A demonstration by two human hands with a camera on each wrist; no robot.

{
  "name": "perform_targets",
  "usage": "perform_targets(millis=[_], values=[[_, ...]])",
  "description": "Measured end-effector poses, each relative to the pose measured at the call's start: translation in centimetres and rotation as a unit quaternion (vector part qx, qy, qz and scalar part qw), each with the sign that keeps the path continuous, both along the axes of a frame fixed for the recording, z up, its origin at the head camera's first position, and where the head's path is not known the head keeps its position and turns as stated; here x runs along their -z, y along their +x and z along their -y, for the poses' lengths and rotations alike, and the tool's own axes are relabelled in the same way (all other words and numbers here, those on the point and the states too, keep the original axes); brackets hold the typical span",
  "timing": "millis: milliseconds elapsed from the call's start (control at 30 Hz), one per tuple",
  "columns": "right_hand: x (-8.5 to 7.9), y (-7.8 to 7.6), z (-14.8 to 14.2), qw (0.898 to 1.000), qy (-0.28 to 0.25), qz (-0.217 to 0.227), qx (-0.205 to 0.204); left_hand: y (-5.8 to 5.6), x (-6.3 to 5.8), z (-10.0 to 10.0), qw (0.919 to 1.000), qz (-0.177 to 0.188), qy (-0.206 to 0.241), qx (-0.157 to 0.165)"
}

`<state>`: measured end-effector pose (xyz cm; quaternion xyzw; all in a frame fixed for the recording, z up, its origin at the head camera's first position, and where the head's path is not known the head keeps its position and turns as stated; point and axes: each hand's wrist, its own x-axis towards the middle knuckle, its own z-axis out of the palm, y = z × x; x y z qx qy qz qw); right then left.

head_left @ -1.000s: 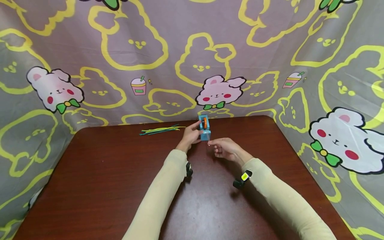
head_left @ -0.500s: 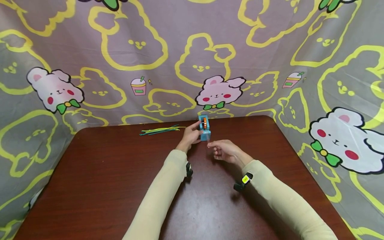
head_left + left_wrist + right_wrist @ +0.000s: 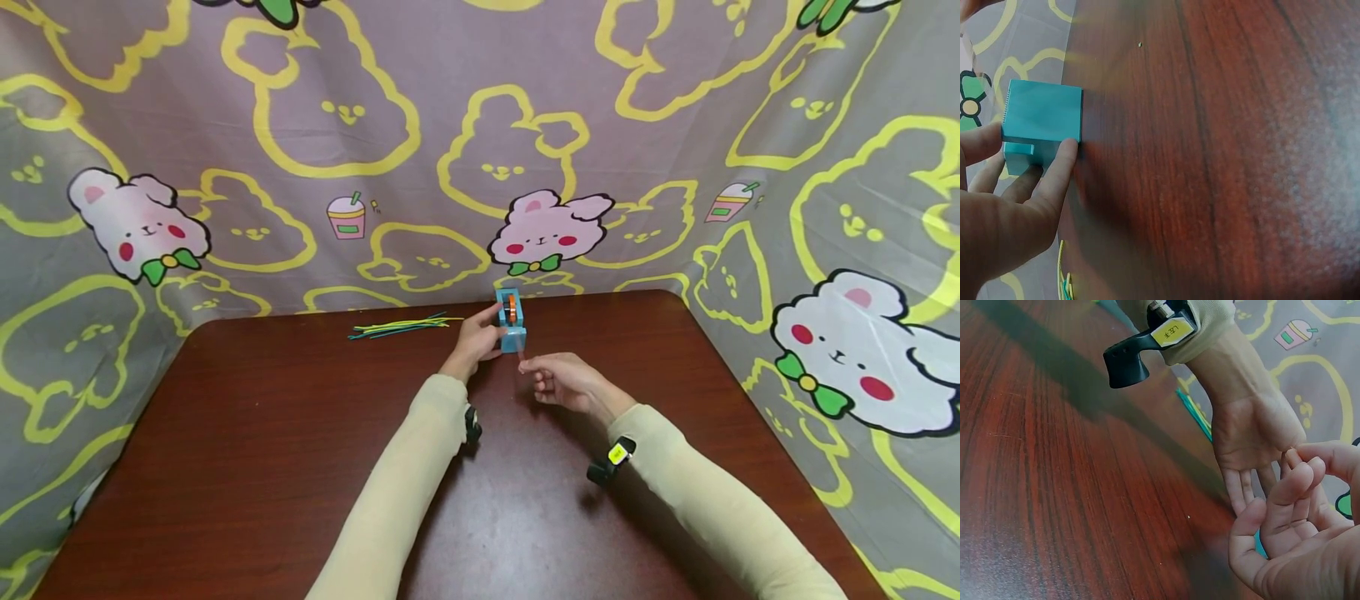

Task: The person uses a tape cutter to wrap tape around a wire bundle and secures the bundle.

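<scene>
A light blue tape dispenser (image 3: pixel 513 340) with an orange-cored roll (image 3: pixel 513 308) stands near the table's far edge. My left hand (image 3: pixel 477 335) grips it from the left side. The left wrist view shows the dispenser's flat teal face (image 3: pixel 1042 111), with thumb and fingers around its body. A strip of clear tape (image 3: pixel 521 354) runs from the dispenser's front towards me. Its end is pinched between thumb and forefinger of my right hand (image 3: pixel 566 382). In the right wrist view, my right hand (image 3: pixel 1304 540) overlaps the left palm (image 3: pixel 1250 431) and hides most of the dispenser.
Several thin yellow and teal strips (image 3: pixel 401 326) lie loosely bundled left of the left hand. A patterned cloth (image 3: pixel 420 150) rises behind the brown table (image 3: pixel 247 442) and along its sides. Each wrist wears a black strap mount, the right one with a yellow label (image 3: pixel 618 452).
My right hand has drawn slightly down towards me, and the clear tape between it and the dispenser is longer. The left hand and dispenser have stayed in place.
</scene>
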<state>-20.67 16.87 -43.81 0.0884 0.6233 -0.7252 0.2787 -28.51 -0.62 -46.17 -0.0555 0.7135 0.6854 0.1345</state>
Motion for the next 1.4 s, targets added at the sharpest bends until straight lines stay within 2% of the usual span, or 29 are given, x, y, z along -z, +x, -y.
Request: perform_targets(millis=[1000, 1400], values=[[0.5, 1.6, -0.1, 1.0, -0.01, -0.01, -0.008, 0.1, 0.0, 0.0, 0.9999, -0.014, -0.001, 0.005], [0.5, 2.3, 0.0, 1.0, -0.009, -0.018, -0.024, 0.1, -0.1, 0.1, 1.0, -0.004, -0.006, 0.004]])
